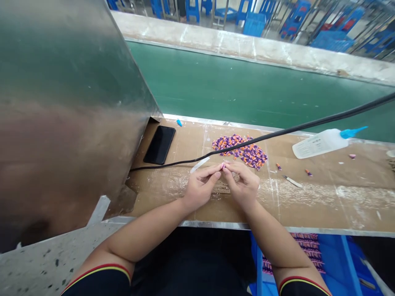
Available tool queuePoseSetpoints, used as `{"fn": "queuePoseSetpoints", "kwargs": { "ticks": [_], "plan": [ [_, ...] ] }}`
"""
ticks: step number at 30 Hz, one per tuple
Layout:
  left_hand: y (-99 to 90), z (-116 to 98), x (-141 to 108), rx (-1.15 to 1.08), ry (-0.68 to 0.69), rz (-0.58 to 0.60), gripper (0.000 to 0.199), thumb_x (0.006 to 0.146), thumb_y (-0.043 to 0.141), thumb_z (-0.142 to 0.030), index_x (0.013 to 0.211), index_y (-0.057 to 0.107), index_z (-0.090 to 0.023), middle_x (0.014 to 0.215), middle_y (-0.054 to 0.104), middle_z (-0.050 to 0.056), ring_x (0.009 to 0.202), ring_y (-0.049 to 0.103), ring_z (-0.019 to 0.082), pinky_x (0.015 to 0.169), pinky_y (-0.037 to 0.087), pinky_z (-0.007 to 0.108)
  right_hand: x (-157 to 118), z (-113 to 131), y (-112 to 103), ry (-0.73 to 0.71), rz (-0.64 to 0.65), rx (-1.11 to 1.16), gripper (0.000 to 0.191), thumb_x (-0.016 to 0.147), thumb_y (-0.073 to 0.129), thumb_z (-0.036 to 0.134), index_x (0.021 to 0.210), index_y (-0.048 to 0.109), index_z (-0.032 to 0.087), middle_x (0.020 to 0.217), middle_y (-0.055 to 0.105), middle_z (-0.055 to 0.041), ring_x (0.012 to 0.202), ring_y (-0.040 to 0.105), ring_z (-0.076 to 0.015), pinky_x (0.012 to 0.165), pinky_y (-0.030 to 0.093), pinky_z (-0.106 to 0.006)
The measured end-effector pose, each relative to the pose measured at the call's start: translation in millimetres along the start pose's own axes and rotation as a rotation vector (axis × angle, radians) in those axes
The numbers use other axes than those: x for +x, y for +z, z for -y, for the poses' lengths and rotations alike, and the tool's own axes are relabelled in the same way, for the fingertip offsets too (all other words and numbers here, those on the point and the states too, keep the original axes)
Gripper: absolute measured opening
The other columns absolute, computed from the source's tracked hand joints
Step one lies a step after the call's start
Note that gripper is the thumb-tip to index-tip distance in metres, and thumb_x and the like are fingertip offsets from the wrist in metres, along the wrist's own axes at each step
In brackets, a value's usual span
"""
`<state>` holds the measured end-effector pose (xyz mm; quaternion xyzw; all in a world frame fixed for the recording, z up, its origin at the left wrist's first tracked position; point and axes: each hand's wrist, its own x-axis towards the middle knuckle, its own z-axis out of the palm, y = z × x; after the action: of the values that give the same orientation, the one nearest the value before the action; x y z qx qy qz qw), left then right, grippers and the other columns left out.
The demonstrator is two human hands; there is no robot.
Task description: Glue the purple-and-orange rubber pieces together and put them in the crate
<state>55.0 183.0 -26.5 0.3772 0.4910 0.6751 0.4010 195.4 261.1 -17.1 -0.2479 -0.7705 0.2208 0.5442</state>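
Note:
In the head view, my left hand (200, 188) and my right hand (245, 186) meet over the cardboard-covered bench. Their thumbs and forefingers pinch a tiny pink-and-white piece (223, 166) between them; most of it is hidden by the fingertips. Just beyond my fingers lies a heap of small purple-and-orange pieces (254, 158). A few like them, such as one loose piece (308, 172), rest to the right near a small pale-handled blade (292, 181). Left of my hands is a white strip (200, 164).
A black cable (286, 130) crosses above the bench. A white squeeze bottle (321, 144) lies at the right, and a black phone (159, 144) at the left beside a metal panel (77, 102). Behind runs a green belt (216, 82). Below, a blue crate (335, 257) holds rows of pieces.

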Motion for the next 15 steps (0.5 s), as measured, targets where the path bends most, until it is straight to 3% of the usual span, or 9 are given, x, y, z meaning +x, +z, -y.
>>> {"fn": "queuePoseSetpoints", "kwargs": {
  "ticks": [8,15],
  "plan": [
    [-1.8,1,5,0.063,-0.013,-0.075,0.046,0.089,0.09,-0.07,0.11,0.093,-0.03,0.118,0.086,0.012,0.111,0.089,0.033,0.106,0.072,0.041,3,-3,4,0.012,0.002,0.028,0.014,0.105,0.077,0.02,0.109,0.088,0.028,0.098,0.09,-0.0063,0.094,0.089,-0.0251,0.088,0.076,-0.04],
    [-3.1,-3,8,0.101,-0.074,-0.09,0.061,0.077,0.091,-0.086,0.104,0.093,-0.031,0.116,0.086,0.014,0.111,0.089,0.036,0.105,0.071,0.046,2,-6,10,0.039,-0.014,0.073,0.013,0.106,0.077,0.024,0.108,0.089,0.028,0.097,0.09,-0.0065,0.094,0.089,-0.0253,0.09,0.075,-0.042]
  ]
}}
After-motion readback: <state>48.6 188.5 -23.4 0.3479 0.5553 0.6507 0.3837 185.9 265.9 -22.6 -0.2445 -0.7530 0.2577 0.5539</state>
